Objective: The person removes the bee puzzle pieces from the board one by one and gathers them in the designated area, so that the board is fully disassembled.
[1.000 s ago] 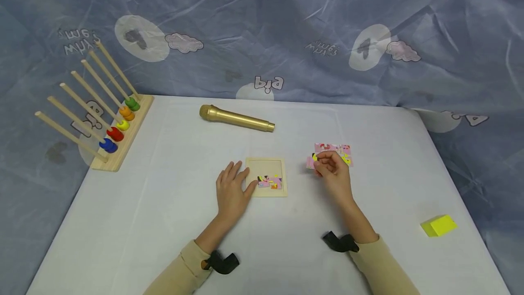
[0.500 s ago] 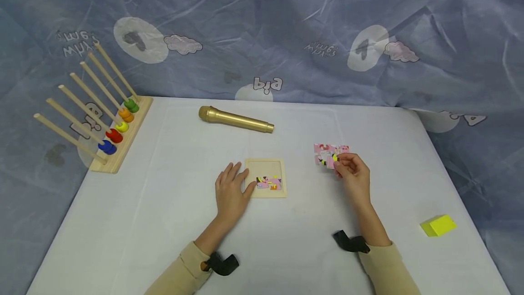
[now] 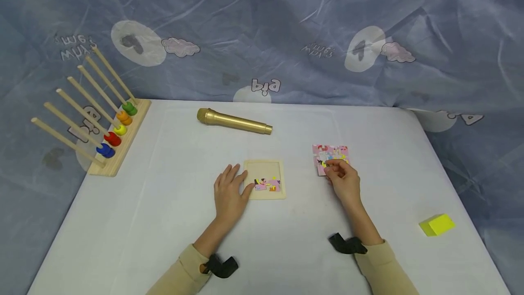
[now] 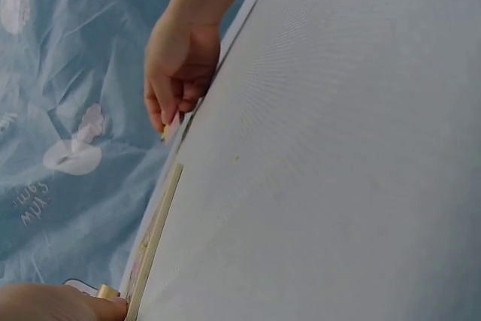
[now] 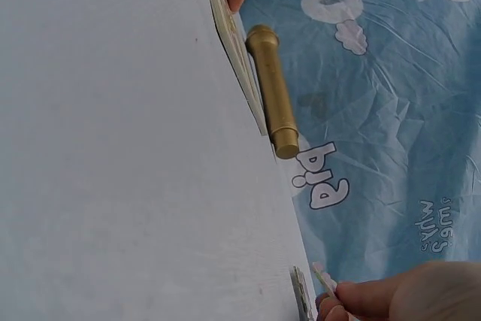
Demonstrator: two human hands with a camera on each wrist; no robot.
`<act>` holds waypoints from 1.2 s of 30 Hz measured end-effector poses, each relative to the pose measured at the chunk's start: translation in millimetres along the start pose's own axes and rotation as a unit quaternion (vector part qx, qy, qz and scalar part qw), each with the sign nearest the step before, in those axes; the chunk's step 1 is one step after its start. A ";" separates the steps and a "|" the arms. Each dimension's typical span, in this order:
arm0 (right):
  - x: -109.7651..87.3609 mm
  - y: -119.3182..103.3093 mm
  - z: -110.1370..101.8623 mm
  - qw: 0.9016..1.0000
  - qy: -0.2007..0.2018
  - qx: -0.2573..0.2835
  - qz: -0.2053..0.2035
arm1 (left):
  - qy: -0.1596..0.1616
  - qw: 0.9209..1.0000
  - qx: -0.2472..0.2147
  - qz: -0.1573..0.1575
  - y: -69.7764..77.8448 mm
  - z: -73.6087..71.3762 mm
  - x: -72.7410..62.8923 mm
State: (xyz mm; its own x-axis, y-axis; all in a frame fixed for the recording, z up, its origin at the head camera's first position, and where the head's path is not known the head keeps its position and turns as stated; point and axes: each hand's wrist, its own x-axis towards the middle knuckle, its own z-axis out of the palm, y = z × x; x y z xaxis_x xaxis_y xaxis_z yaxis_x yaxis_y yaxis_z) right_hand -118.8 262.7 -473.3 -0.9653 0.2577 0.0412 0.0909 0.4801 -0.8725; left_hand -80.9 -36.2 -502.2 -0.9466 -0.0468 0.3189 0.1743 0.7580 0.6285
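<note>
My left hand (image 3: 230, 195) lies with fingers spread at the left side of a square wooden puzzle tray (image 3: 264, 161), its thumb and fingertips touching the rim. Inside the tray, a few joined pink and yellow puzzle pieces (image 3: 268, 185) fill part of the lower edge. To the right, a group of pink puzzle pieces (image 3: 330, 150) lies flat on the table. Over its near edge, my right hand (image 3: 347, 183) pinches one puzzle piece (image 5: 325, 280) between thumb and fingers. In the right wrist view that piece stands tilted, just off the group; the fingers partly hide it.
A golden microphone (image 3: 235, 121) lies behind the tray. At the far left stands a wooden peg rack (image 3: 123, 149) with colored rings. A yellow block (image 3: 437, 225) sits near the right edge of the white table (image 3: 163, 231). Printed blue-grey cloth (image 3: 262, 26) hangs behind.
With the puzzle piece pinched, my right hand went right across the group of pieces, then came back a little left and nearer. My left hand has stayed at the tray.
</note>
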 end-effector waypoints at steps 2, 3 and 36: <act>-1.1 0.7 0.6 1.000 0.002 -0.012 -0.006 | 0.000 1.000 -0.003 0.000 -0.4 0.3 -1.3; -1.5 1.0 1.0 1.000 0.003 -0.020 -0.010 | 0.002 1.000 -0.004 0.001 -0.6 0.4 -1.8; -3.7 3.6 6.2 0.988 0.021 -0.131 -0.085 | 0.009 1.000 0.005 0.011 -0.6 0.4 -0.6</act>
State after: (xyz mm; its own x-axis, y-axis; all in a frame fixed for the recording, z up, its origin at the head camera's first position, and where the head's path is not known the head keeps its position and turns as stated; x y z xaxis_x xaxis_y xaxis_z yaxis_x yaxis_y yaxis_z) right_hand -116.3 258.3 -479.6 -0.9617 0.1872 0.2005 -0.0052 0.7184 -0.6957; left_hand -80.5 -36.4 -503.0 -0.9377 -0.0425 0.3449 0.1911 0.7658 0.6141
